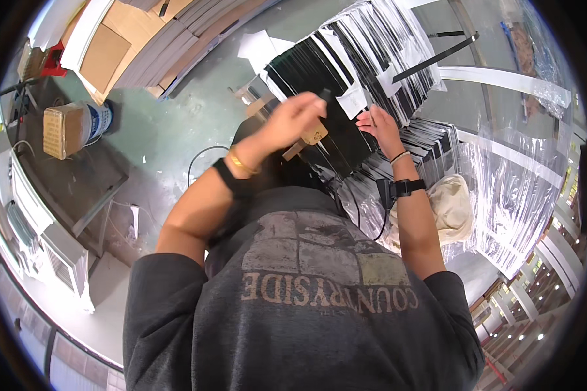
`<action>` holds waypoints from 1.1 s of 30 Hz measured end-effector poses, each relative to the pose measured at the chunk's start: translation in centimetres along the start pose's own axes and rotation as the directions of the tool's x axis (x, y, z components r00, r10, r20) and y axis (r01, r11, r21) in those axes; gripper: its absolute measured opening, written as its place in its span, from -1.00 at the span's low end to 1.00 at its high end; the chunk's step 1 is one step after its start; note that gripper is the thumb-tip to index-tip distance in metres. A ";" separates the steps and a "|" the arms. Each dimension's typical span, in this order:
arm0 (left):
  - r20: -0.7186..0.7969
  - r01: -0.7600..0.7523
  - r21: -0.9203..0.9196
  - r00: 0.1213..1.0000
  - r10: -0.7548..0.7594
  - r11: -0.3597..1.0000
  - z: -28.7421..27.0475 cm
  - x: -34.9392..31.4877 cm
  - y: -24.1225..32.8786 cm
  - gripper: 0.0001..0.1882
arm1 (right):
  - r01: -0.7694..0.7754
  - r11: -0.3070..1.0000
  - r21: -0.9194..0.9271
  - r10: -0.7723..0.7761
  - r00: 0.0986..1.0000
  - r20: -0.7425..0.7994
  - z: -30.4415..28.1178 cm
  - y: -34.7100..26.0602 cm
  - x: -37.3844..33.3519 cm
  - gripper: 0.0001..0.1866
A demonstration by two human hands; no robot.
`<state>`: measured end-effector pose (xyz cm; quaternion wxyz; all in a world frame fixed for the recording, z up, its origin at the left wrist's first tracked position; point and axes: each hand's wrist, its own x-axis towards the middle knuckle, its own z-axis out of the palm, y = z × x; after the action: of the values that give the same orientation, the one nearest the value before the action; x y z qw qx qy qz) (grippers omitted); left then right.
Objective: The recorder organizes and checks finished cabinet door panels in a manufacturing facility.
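My left hand (292,122) is over the near left part of a stack of black panels (310,68). Its fingers are curled together, slightly blurred, with a small dark thing at their tips that I cannot make out. Just below that hand lies a brown cardboard piece (315,133) with a printed mark. To the right, my right hand (381,129) is raised above the panels, thumb and fingers pinched around something thin and pale that is too small to name. White sheets (352,100) lie loosely on and between the panels near both hands.
A black strip (430,60) sticks out from the stack's right side. Clear plastic film (509,189) and a cream cloth (451,207) are at the right. Stacked cardboard (169,49) stands far left, with a carton (62,133) and a bucket (99,120) on the floor. A black cable (352,195) runs near my body.
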<state>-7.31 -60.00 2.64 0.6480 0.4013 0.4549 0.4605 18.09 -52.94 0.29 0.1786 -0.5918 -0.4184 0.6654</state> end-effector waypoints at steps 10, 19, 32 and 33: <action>-0.517 0.020 -0.152 0.851 -0.096 0.988 -14.1 -6.2 1.0 -0.78 | -0.079 0.997 0.006 0.079 0.996 -0.042 1.5 3.5 -2.7 -0.58; -0.538 -0.038 0.376 0.805 0.251 0.926 -21.9 -4.3 3.8 -0.71 | -0.147 0.952 0.268 0.145 0.989 0.026 5.1 2.9 -6.1 -0.58; -0.313 0.192 0.877 0.924 0.220 0.440 -27.9 3.2 -2.6 -0.65 | -0.024 0.822 0.569 0.252 0.912 -0.325 11.0 4.6 -6.7 -0.60; -0.211 0.127 0.892 0.965 0.152 0.434 -28.0 2.8 -3.3 -0.63 | -0.013 0.815 0.579 0.246 0.913 -0.326 11.4 4.3 -6.6 -0.62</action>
<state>-32.95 -55.28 -8.49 0.2655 0.6235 0.7073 0.2011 10.03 -64.25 0.58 0.3778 -0.6588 -0.1168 0.6400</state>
